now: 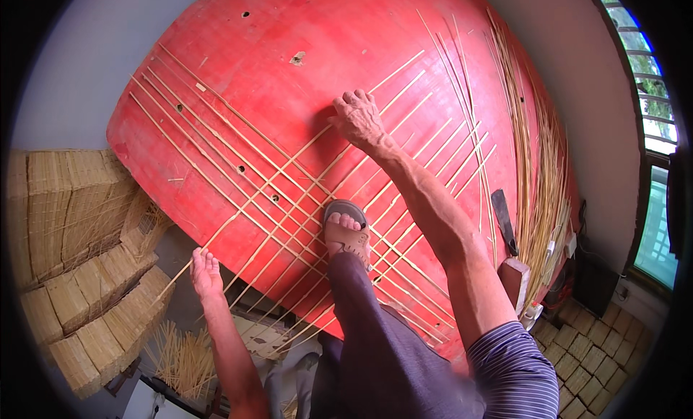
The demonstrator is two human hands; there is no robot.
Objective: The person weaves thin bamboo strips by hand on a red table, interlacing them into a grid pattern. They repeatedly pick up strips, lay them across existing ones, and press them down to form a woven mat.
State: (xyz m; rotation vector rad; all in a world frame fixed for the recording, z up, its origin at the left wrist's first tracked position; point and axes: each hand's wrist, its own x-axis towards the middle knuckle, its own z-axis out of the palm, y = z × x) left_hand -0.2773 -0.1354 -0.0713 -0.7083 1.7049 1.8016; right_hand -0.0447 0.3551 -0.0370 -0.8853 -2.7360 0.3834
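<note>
A lattice of thin pale bamboo strips (pixel 249 201) lies crossed over a large red board (pixel 289 29). My right hand (pixel 361 119) is closed on a long diagonal bamboo strip (pixel 307 146), on the far side of the lattice. Toward the lower left, the same strip passes over the board's near edge, where the fingers of my left hand (pixel 208 272) appear closed on it. My sandalled foot (pixel 348 235) stands on the crossed strips, covering part of them. Some strip ends hang past the near edge.
Bundles of long strips (pixel 534 145) lie along the board's right side, beside a dark flat blade (pixel 503 217) and a wooden block (pixel 513 280). Stacked bundles (pixel 94 303) stand at the left, with loose strips (pixel 184 358) below. A barred window (pixel 653 123) is at right.
</note>
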